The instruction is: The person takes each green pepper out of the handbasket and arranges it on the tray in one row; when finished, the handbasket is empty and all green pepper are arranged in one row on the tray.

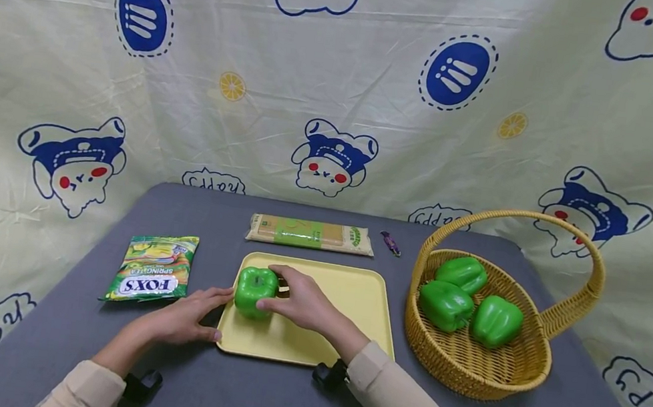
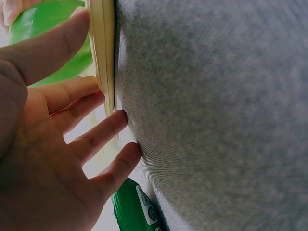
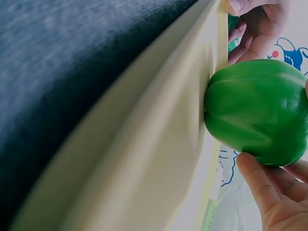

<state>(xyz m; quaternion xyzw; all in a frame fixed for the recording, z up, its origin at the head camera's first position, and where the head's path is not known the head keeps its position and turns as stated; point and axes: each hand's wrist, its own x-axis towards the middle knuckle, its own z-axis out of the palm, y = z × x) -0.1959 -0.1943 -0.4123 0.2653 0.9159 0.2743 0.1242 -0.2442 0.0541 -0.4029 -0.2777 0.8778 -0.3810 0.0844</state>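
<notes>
Green pepper (image 1: 255, 294) gripped in my right hand (image 1: 302, 299) wants gentle release, my uncurled left hand (image 1: 183, 319) touching the tray (image 1: 346, 293) at its left edge.

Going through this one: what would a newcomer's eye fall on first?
Probably the glossy green pepper at the left end of the yellow tray, gripped by the right hand while the left hand touches the tray's edge. Next, the tall-handled wicker basket of green peppers, right of the tray. Behind everything hangs a cartoon-printed cloth.
</notes>
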